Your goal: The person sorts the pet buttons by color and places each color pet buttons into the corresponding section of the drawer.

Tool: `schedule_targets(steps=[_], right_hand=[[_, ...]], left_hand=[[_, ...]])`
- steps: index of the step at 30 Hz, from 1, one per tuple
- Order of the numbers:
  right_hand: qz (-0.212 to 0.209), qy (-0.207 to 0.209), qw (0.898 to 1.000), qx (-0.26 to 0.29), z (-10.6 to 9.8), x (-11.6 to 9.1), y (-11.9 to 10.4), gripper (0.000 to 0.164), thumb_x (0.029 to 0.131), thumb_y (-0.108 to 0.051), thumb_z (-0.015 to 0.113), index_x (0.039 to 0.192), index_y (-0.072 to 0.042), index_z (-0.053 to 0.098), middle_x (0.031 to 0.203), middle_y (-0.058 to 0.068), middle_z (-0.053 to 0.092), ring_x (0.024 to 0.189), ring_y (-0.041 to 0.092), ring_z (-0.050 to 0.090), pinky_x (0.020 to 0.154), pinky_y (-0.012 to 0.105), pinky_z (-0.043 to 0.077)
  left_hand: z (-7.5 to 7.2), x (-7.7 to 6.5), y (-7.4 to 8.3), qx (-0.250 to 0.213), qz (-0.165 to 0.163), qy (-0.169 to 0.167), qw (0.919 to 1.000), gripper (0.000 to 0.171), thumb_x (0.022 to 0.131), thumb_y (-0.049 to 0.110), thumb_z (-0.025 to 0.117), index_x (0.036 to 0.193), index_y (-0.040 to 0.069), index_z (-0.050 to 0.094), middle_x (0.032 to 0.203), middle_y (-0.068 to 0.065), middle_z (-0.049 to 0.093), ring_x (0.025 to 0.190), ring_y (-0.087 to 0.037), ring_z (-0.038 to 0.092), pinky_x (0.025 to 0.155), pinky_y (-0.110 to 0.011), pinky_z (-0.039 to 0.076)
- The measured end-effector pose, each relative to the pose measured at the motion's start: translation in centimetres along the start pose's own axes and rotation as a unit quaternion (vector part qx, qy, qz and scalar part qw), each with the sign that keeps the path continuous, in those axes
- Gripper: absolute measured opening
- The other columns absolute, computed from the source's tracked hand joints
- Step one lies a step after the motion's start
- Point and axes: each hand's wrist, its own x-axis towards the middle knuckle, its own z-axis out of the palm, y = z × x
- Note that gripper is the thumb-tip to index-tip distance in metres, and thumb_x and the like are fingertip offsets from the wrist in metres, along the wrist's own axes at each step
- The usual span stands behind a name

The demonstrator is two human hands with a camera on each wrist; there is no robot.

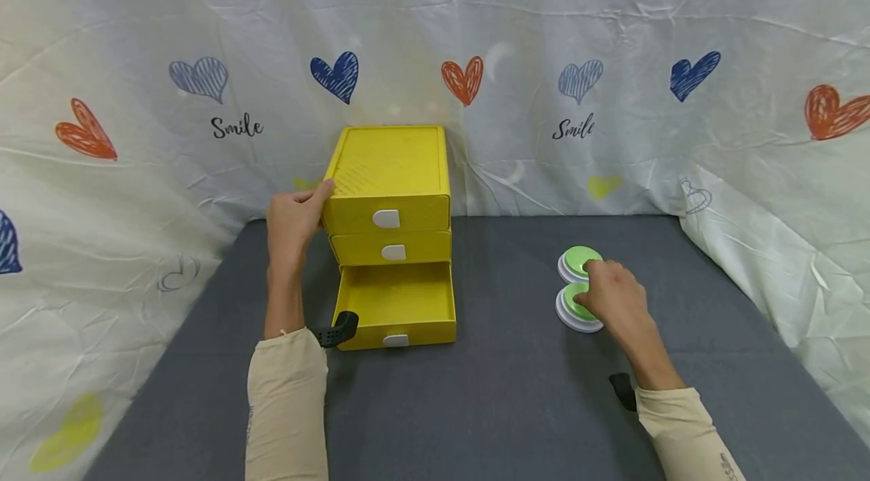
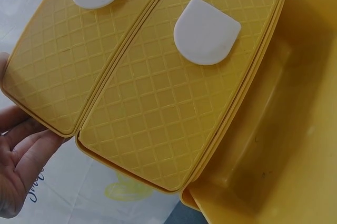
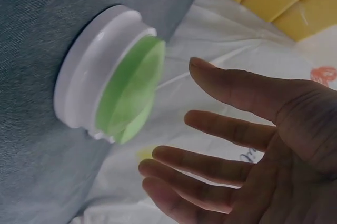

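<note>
A yellow chest of drawers (image 1: 394,213) with white tab handles stands at the back of the table. Its bottom drawer (image 1: 401,307) is pulled out, and the two above are closed. My left hand (image 1: 294,220) holds the chest's top left front corner, thumb at the top edge and fingers against the side. To the right, two round white pieces with green tops, a nearer one (image 1: 578,319) and a farther one (image 1: 578,258), lie one behind the other. Over them hovers my right hand (image 1: 615,296), thumb and fingers spread, holding nothing; the right wrist view shows a gap before the green top (image 3: 134,87).
A dark grey cloth (image 1: 503,405) covers the table. Behind it and along the sides hangs a white curtain (image 1: 401,13) printed with hearts and "Smile". Black straps, one at the left wrist (image 1: 336,330) and one at the right wrist (image 1: 623,390), stick out from the sleeves.
</note>
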Motion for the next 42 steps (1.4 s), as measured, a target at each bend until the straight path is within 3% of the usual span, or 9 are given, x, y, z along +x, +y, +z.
schedule_targets(steps=[7, 11, 18, 25, 30, 34, 39, 42], right_hand=[[0.022, -0.060, 0.998, 0.002, 0.7, 0.3, 0.5, 0.059, 0.067, -0.023, 0.081, 0.116, -0.002, 0.057, 0.090, 0.016, 0.058, 0.077, 0.030, 0.054, 0.056, 0.043, 0.041], [0.029, -0.079, 0.996, 0.004, 1.3, 0.5, 0.5, 0.054, 0.066, -0.024, 0.082, 0.110, -0.003, 0.059, 0.086, 0.013, 0.057, 0.073, 0.028, 0.053, 0.056, 0.042, 0.040], [0.021, -0.071, 0.997, 0.013, 2.1, 0.4, 0.7, 0.040, 0.066, -0.020, 0.082, 0.095, -0.002, 0.061, 0.079, 0.012, 0.055, 0.069, 0.029, 0.053, 0.054, 0.042, 0.040], [0.001, -0.053, 0.998, 0.019, 2.4, 0.4, 0.8, 0.034, 0.066, -0.016, 0.081, 0.090, -0.001, 0.062, 0.075, 0.012, 0.053, 0.066, 0.029, 0.052, 0.052, 0.039, 0.039], [-0.014, -0.037, 0.999, 0.022, 2.3, 0.4, 0.9, 0.031, 0.064, -0.014, 0.082, 0.084, 0.000, 0.063, 0.071, 0.010, 0.052, 0.063, 0.027, 0.049, 0.051, 0.037, 0.037], [-0.017, -0.027, 0.999, 0.021, 1.9, 0.4, 0.6, 0.028, 0.066, -0.014, 0.081, 0.082, 0.000, 0.062, 0.070, 0.010, 0.051, 0.062, 0.027, 0.047, 0.050, 0.035, 0.034], [-0.015, -0.024, 0.999, 0.015, 1.0, 0.3, -0.1, 0.030, 0.068, -0.018, 0.080, 0.088, -0.001, 0.064, 0.077, 0.013, 0.053, 0.065, 0.028, 0.047, 0.049, 0.034, 0.033], [-0.016, -0.026, 0.999, 0.017, 0.5, 0.1, -0.6, 0.031, 0.069, -0.020, 0.079, 0.091, -0.002, 0.065, 0.080, 0.013, 0.053, 0.066, 0.027, 0.048, 0.048, 0.033, 0.034]], left_hand=[[0.0, 0.1, -0.1, 0.001, 0.000, 0.007, 1.0000, 0.056, 0.072, 0.065, 0.061, 0.075, 0.010, 0.073, 0.054, 0.001, 0.058, 0.062, -0.018, 0.059, 0.056, -0.025, 0.050], [0.1, 0.1, -0.2, 0.004, -0.006, 0.007, 0.9999, 0.057, 0.072, 0.065, 0.061, 0.079, 0.010, 0.074, 0.059, 0.000, 0.061, 0.062, -0.016, 0.059, 0.056, -0.025, 0.050], [0.3, 0.1, -0.1, 0.009, -0.014, -0.003, 0.9999, 0.062, 0.072, 0.067, 0.059, 0.097, 0.012, 0.074, 0.090, -0.004, 0.066, 0.072, -0.014, 0.060, 0.060, -0.023, 0.051], [0.4, 0.1, -0.1, 0.005, -0.012, 0.004, 0.9999, 0.059, 0.072, 0.065, 0.061, 0.091, 0.011, 0.075, 0.077, -0.002, 0.066, 0.069, -0.016, 0.061, 0.059, -0.024, 0.050], [0.4, 0.1, -0.1, 0.009, -0.014, -0.001, 0.9999, 0.061, 0.071, 0.067, 0.060, 0.093, 0.012, 0.075, 0.081, -0.002, 0.066, 0.071, -0.015, 0.060, 0.059, -0.024, 0.050], [0.3, 0.1, -0.2, 0.006, -0.015, 0.001, 0.9999, 0.058, 0.071, 0.066, 0.061, 0.086, 0.011, 0.075, 0.071, -0.001, 0.064, 0.068, -0.016, 0.060, 0.059, -0.025, 0.050], [0.2, 0.1, -0.1, 0.002, -0.010, 0.008, 0.9999, 0.055, 0.072, 0.064, 0.062, 0.072, 0.010, 0.071, 0.055, -0.001, 0.058, 0.063, -0.019, 0.059, 0.057, -0.026, 0.049], [0.1, 0.1, -0.1, 0.000, -0.008, 0.010, 0.9999, 0.054, 0.072, 0.064, 0.062, 0.073, 0.011, 0.072, 0.056, 0.000, 0.060, 0.064, -0.019, 0.059, 0.056, -0.026, 0.050]])
